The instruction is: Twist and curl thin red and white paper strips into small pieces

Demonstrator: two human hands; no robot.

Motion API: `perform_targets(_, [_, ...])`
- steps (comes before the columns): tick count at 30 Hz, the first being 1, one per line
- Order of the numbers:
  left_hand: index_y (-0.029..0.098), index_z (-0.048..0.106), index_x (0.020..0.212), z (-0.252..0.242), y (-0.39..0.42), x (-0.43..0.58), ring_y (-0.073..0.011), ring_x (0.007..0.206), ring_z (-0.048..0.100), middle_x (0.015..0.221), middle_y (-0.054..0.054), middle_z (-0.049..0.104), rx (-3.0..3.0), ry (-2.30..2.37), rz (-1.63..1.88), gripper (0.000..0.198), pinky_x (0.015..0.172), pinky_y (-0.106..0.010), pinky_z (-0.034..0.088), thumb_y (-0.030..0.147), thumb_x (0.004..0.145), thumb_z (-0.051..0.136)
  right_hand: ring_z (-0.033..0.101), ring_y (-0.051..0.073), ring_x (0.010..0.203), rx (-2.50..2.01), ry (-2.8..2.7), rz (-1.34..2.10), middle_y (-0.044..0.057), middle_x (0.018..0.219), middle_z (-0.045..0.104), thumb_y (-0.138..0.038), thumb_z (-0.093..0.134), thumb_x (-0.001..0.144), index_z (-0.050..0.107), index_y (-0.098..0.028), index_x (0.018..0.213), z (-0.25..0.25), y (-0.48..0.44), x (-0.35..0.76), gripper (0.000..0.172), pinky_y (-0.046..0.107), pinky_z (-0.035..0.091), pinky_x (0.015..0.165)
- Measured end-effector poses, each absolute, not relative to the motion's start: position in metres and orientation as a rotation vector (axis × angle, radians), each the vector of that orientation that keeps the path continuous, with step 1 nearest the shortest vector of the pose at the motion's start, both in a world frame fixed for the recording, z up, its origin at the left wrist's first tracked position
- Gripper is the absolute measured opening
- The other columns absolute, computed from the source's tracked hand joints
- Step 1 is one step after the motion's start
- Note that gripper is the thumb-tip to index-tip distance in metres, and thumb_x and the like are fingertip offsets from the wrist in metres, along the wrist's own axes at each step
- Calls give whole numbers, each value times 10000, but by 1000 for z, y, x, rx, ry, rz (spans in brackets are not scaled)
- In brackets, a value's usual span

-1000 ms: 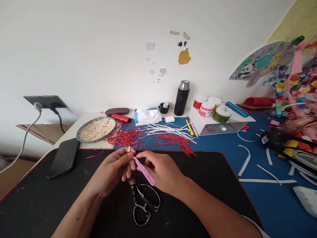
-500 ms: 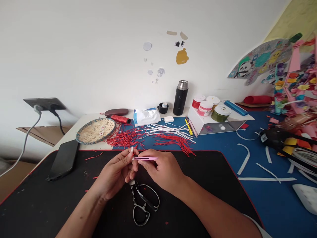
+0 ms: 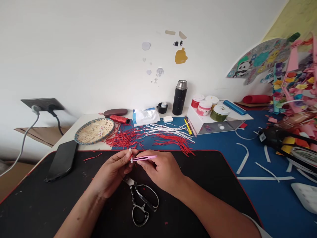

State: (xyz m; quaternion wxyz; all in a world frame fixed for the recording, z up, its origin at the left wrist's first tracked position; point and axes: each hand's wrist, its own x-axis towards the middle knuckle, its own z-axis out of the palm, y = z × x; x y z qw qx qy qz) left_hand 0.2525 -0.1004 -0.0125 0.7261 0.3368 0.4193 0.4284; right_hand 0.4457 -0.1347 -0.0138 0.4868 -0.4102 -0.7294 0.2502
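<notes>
Just above the scissors (image 3: 141, 201), the left hand (image 3: 115, 170) pinched a small white paper piece (image 3: 130, 152) between its fingertips. The right hand (image 3: 162, 168) gripped pink tweezers (image 3: 145, 158), which had swung from slanting to level, so their tips now met that piece.

White wall (image 3: 86, 49); wall socket (image 3: 42, 103); blue-topped desk (image 3: 247, 198).

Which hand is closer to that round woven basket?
Left. The left hand, pinching a small paper piece, lies nearer the person, slightly right of the woven basket; the right hand, holding pink tweezers, is farther right.
</notes>
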Motion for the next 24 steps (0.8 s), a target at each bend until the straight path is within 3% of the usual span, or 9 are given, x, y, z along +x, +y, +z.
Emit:
perform_targets(5, [98, 838, 899, -10, -100, 251, -65, 541, 393, 653, 0, 583, 769, 908, 936, 390, 444, -149, 326, 342, 647, 1009, 789, 186, 996, -1003, -1796, 673, 24, 1107, 829, -216, 646, 1026, 783, -232, 1072, -11, -135, 446, 146, 285, 576, 908])
perform_targets(10, [121, 831, 862, -7, -101, 252, -49, 484, 287, 560, 34, 499, 846, 900, 896, 341, 391, -137, 201, 368, 685, 986, 778, 194, 955, -1050, -1817, 732, 43, 1087, 826, -256, 646, 1034, 783, -222, 1054, -9, -135, 448, 142, 296, 559, 872])
perform_targets(14, [148, 827, 841, -7, -102, 251, -41, 459, 334, 569, 19, 554, 900, 929, 859, 332, 391, -129, 248, 399, 687, 980, 704, 165, 730, -1189, -1834, 773, 38, 878, 796, -310, 678, 1009, 776, -198, 935, -6, -134, 450, 166, 263, 482, 660])
perform_targets(17, [159, 824, 810, -5, -104, 251, -65, 491, 437, 629, -4, 614, 940, 945, 837, 341, 400, -137, 337, 428, 674, 984, 587, 116, 533, -1234, -1723, 993, -13, 660, 673, -358, 673, 999, 732, -181, 876, -4, -133, 451, 223, 233, 381, 516])
perform_targets(24, [160, 842, 812, -2, -105, 251, -77, 470, 490, 591, -3, 637, 964, 949, 816, 360, 403, -158, 421, 441, 648, 997, 481, 74, 359, -1201, -1358, 1584, -88, 496, 518, -336, 691, 980, 642, -172, 858, -2, -127, 456, 210, 187, 309, 377])
